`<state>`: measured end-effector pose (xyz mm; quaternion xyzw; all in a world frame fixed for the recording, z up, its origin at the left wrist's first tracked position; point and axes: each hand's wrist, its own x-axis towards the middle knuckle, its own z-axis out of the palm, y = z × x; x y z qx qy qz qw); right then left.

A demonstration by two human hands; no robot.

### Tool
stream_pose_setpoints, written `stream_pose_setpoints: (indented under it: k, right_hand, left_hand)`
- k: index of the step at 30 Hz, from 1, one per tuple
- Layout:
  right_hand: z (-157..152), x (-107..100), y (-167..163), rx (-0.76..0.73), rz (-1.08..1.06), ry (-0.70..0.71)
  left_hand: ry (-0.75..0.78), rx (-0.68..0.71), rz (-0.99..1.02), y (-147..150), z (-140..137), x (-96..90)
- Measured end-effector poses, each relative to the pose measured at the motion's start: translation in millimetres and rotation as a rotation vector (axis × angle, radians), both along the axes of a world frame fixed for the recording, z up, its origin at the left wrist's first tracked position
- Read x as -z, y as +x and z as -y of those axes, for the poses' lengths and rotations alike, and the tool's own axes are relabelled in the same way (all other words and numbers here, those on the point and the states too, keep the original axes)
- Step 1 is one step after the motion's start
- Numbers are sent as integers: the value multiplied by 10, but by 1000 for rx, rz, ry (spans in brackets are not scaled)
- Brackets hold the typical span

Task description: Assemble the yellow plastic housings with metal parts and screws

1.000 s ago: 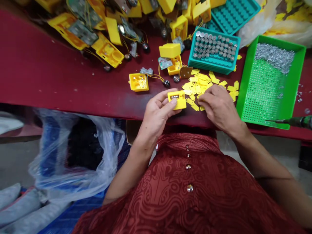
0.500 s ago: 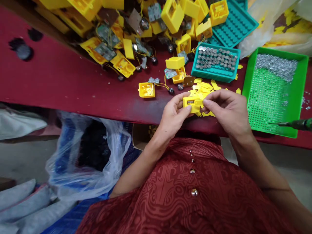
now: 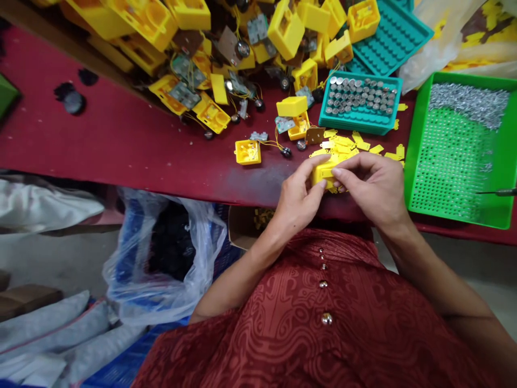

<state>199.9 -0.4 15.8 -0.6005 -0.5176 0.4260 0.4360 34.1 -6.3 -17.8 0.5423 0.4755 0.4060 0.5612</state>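
My left hand (image 3: 299, 198) is closed around a small yellow plastic case (image 3: 317, 177), just above the table's front edge. The thumb and fingers of my right hand (image 3: 374, 186) are closed on a thin yellow cover (image 3: 326, 173), which lies against the face of the case. Whether the cover sits fully in place I cannot tell. Below and behind my hands is a pile of loose yellow covers (image 3: 341, 144). To the left, an open yellow case (image 3: 247, 153) is wired to a small board and a round black part (image 3: 286, 152).
A teal tray (image 3: 353, 124) holds rows of button cells. At right stands a green basket (image 3: 412, 183) with screws (image 3: 468, 102), and a screwdriver tip (image 3: 501, 192) reaches over it. Yellow cases (image 3: 286, 29) heap at the back. A bag-lined blue crate (image 3: 121, 264) stands below left.
The yellow cover has moved left over the case, and the slot with metal inside that showed before is now covered. The whole view has shifted slightly.
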Motion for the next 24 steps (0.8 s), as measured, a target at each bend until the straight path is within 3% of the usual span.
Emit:
stream_pose_setpoints:
  k: [9,14,20,24]
  right_hand:
    - [47,-19,6,-41,201,135]
    - [24,-48,-51,-101,334,219]
    - [-96,-31,29,-57,279,224]
    - [-119,-45,114,-233,257,124]
  left_hand:
    - [-7,-83,-68,56,24,-148]
    - [-92,-101,68,22,4,-168]
    - [-229,-115,245,-53,22,-233]
    - [-232,-67,249,-88,57,-229]
